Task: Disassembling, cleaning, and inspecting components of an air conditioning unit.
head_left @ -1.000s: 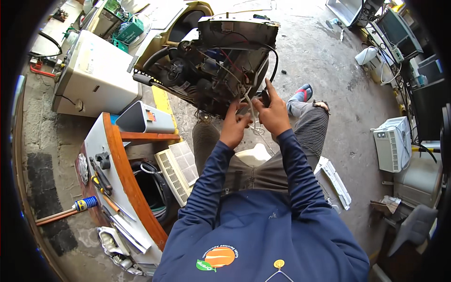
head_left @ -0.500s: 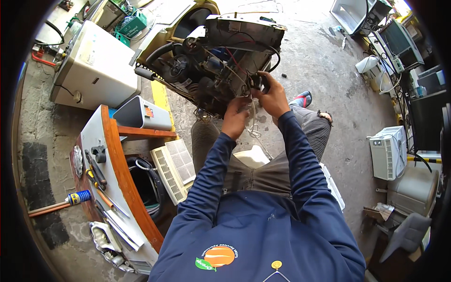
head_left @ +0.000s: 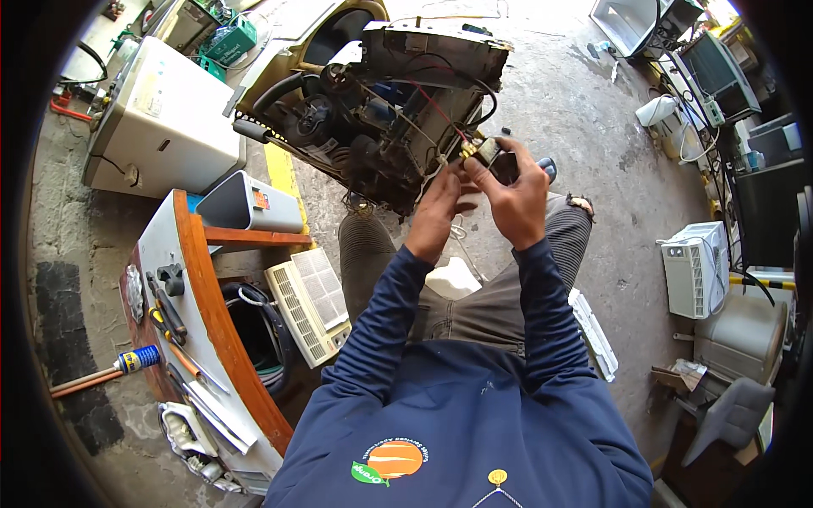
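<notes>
The opened air conditioner chassis (head_left: 415, 72) stands before me, tilted, with its metal casing, hoses and dark inner parts exposed. Just off its right side, my right hand (head_left: 520, 203) grips a small dark switch-like part (head_left: 488, 152) with brass-coloured terminals, between thumb and fingers. A red wire (head_left: 432, 106) runs from the chassis to those terminals. My left hand (head_left: 432, 220) is close beside it, thumb and fingertips pinching a pale wire (head_left: 441, 160); its other fingers are partly curled. Below the hands a white cord (head_left: 458, 233) hangs between my knees.
To my left, a wood-edged bench (head_left: 229, 339) carries pliers and screwdrivers, with a blue spray can (head_left: 138, 359) beyond. A grey bin (head_left: 262, 203) and cream grille panel (head_left: 309, 305) stand near my left leg. At right are a white window unit (head_left: 694, 271) and a chair (head_left: 732, 423).
My right hand has drawn the switch-like part out to the right, away from the chassis, so its brass terminals now show. My left hand has shifted slightly right. The view has moved a little.
</notes>
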Demonstrator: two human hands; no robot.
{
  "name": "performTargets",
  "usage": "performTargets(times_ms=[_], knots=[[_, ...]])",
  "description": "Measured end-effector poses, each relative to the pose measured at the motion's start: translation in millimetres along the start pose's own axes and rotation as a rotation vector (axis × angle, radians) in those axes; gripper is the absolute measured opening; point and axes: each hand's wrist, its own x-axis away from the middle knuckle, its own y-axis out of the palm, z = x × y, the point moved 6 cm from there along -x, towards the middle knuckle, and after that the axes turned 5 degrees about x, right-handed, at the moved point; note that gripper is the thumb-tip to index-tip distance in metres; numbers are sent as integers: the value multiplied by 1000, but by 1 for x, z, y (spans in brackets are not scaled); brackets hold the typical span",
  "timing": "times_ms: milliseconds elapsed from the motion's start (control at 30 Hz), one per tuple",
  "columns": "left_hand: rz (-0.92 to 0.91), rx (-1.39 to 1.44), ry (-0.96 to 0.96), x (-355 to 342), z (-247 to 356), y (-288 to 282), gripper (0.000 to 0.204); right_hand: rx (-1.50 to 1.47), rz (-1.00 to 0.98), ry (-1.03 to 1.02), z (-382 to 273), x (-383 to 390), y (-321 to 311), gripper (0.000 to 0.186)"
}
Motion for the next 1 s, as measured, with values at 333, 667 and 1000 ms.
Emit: performTargets(times_ms=[333, 667, 1000], knots=[[89, 7, 199, -5, 30, 10, 59, -14, -133, 183, 25, -5, -38, 25], [242, -322, 344, -16, 33, 7, 61, -595, -91, 149, 0, -17, -85, 29], [422, -334, 396, -12, 27, 11, 58, -283, -136, -67, -29, -32, -69, 16]])
